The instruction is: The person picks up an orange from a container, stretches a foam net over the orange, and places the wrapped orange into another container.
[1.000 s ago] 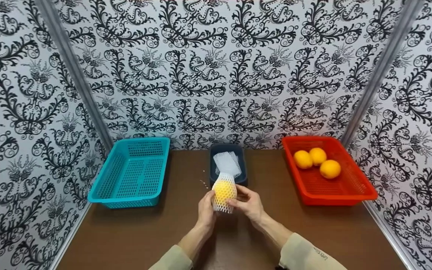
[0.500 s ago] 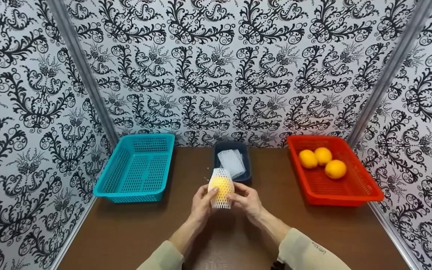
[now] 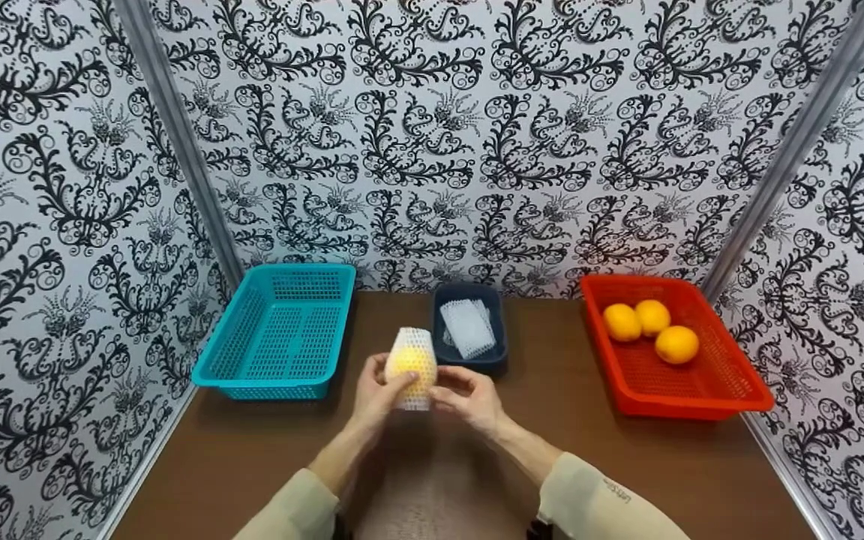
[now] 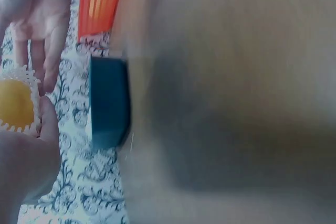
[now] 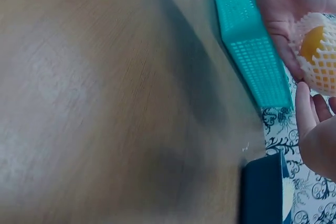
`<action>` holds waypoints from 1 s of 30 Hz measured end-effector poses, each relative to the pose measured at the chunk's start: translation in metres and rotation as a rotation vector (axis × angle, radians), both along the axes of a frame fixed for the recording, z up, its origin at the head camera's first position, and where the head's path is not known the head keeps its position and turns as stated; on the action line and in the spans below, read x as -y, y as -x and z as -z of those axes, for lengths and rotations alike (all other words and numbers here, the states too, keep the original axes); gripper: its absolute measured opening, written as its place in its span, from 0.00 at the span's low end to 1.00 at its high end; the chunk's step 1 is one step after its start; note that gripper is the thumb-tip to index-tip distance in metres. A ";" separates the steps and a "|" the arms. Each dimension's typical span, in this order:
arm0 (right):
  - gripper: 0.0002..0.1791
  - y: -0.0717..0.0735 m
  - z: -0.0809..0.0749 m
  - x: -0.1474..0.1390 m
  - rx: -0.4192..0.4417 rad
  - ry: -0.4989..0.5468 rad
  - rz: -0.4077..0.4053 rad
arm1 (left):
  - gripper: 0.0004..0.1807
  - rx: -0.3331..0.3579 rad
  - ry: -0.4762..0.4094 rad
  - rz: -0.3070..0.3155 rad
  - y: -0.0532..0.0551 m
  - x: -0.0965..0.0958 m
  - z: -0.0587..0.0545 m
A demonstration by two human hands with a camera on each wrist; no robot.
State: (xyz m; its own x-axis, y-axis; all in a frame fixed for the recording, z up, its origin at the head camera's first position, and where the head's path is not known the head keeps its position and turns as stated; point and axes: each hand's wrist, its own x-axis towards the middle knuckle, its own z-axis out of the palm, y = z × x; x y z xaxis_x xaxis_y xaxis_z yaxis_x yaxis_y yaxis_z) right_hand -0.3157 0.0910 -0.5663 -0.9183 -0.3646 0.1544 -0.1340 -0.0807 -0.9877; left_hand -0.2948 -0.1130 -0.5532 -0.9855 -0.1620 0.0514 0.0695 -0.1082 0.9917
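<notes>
An orange [image 3: 411, 365] in a white foam net sleeve stands in front of me, above the table. My left hand [image 3: 376, 393] holds it from the left, thumb across the front and fingers behind. At the right lower edge of the sleeve, my right hand [image 3: 470, 399] pinches the foam net between thumb and fingers. In the left wrist view the toothed rim of the sleeve shows around the orange [image 4: 14, 103]. The right wrist view shows the net stretched over the orange [image 5: 320, 51], close to the fingers of both hands.
A teal basket [image 3: 207, 373] stands on the left of the brown table [image 3: 552, 352]. Flat white foam nets [image 3: 468, 328] lie in a dark blue bin [image 3: 499, 330] at the back middle. On the right, a red basket [image 3: 709, 403] holds three oranges [image 3: 676, 344]. Patterned walls [image 3: 432, 150] enclose the table.
Both hands have moved left with the netted orange, away from the dark bin. The left thumb now lies further across its front. My head view has shifted slightly.
</notes>
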 end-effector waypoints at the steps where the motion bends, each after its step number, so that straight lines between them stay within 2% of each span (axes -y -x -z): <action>1: 0.29 0.001 0.000 0.003 -0.025 -0.021 0.003 | 0.32 -0.009 0.020 -0.016 0.002 0.005 -0.002; 6: 0.17 0.002 0.001 0.016 -0.155 -0.128 0.036 | 0.35 -0.048 0.102 -0.075 0.012 0.032 -0.015; 10: 0.11 0.002 0.001 0.026 -0.308 -0.279 0.077 | 0.38 -0.061 0.215 -0.121 0.021 0.052 -0.022; 18: 0.12 0.002 -0.003 0.051 -0.640 -0.540 0.048 | 0.40 -0.014 0.536 -0.198 0.042 0.094 -0.034; 23: 0.13 0.002 -0.008 0.068 -0.883 -0.738 0.050 | 0.42 0.023 0.642 -0.232 0.061 0.120 -0.040; 26: 0.12 0.004 -0.009 0.079 -1.001 -0.817 0.050 | 0.44 0.043 0.709 -0.249 0.071 0.137 -0.043; 30: 0.11 0.007 -0.008 0.093 -1.127 -0.904 0.066 | 0.45 0.022 0.811 -0.261 0.083 0.160 -0.042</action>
State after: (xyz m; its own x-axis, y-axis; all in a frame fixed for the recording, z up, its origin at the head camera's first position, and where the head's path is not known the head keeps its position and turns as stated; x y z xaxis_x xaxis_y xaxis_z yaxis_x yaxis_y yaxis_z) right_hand -0.3227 -0.0023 -0.5582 -0.4850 -0.6897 0.5377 -0.8395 0.5394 -0.0654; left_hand -0.3779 -0.2727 -0.5113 -0.9237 -0.3059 0.2309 -0.0269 0.6528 0.7571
